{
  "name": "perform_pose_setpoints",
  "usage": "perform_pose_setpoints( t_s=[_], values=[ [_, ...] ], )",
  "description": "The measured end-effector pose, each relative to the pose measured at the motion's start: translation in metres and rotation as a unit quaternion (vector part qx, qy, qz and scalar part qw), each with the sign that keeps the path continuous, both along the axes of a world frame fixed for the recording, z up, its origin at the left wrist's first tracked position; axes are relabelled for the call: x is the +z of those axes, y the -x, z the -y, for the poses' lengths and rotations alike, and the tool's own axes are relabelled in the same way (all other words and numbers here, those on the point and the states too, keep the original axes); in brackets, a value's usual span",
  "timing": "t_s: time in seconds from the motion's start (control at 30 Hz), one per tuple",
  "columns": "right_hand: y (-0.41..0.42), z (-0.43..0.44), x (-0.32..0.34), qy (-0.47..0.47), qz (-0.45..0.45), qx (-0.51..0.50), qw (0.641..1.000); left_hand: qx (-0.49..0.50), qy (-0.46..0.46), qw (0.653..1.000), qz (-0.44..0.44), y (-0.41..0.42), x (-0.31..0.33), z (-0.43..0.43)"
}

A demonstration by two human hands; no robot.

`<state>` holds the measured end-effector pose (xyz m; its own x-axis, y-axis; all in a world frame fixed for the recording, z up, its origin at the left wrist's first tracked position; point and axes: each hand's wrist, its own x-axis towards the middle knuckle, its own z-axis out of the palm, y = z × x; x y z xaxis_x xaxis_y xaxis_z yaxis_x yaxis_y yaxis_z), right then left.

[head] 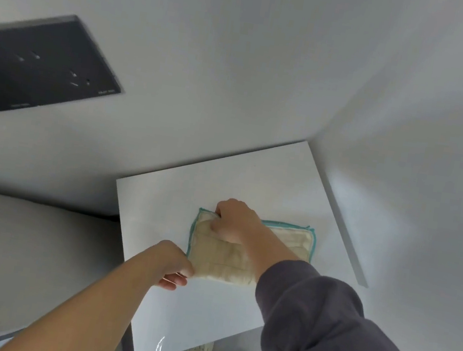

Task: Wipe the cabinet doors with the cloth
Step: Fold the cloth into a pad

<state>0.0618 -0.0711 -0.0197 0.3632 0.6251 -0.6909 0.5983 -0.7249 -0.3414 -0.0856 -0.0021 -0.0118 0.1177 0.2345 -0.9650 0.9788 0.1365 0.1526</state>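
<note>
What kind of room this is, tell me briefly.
Probably a home kitchen: a glossy white cabinet door under a cream cloth, and a black appliance control panel nearby.

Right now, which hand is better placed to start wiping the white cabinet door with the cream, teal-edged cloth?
Likely the right hand: it lies on top of the cream, teal-edged cloth, gripping its upper part against the white cabinet door. The left hand only pinches the lower corner.

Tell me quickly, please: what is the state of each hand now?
Left hand: closed, pinching the lower corner of the cloth.
Right hand: closed, fingers curled on the upper edge of the cloth.
</note>
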Motion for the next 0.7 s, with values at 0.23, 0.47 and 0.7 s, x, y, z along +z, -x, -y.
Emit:
perform_pose_setpoints(
  t_s=[0.23,0.47,0.7],
  values=[
    [-0.019,0.015,0.045,-0.081,-0.099,-0.132,0.983,-0.041,-0.095,0.988,0.115,-0.009,0.025,-0.01],
    [-0.064,0.052,0.122,-0.146,-0.118,-0.22,0.957,0.002,-0.179,0.938,0.296,-0.043,0.102,-0.015],
    [-0.1,0.083,0.216,-0.279,-0.075,-0.3,0.909,0.035,-0.229,0.873,0.429,-0.1,0.19,-0.005]
  ],
)
